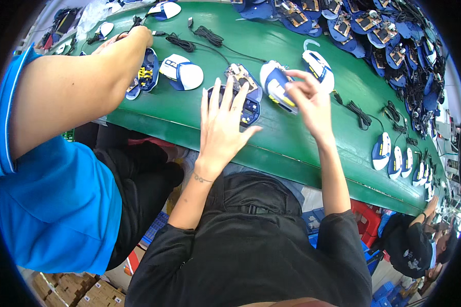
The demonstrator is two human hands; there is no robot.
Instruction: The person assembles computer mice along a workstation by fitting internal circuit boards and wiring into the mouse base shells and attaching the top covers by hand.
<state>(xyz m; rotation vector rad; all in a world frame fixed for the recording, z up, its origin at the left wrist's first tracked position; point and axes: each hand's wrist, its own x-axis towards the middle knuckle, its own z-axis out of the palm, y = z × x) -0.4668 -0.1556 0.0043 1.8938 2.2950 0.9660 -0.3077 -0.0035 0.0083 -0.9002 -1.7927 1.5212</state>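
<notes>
My left hand [223,128] lies with fingers spread over an opened computer mouse [250,111], partly covering it. The mouse's dark blue casing shows parts inside, and a brown circuit board [241,77] with a black cable sits at its far side. To the right, my right hand [312,100] has thumb and fingers bent together at the edge of a white and blue mouse shell [275,84], which is tilted and slightly blurred. Just behind that hand lies another white and blue mouse shell [318,69].
A co-worker's arm [82,87] in a blue sleeve reaches across the green bench [312,161] at left, near an opened mouse [147,71]. A closed mouse [182,72] lies between us. Many blue mouse parts [353,30] are heaped at far right; finished-looking mice [381,151] line the right edge.
</notes>
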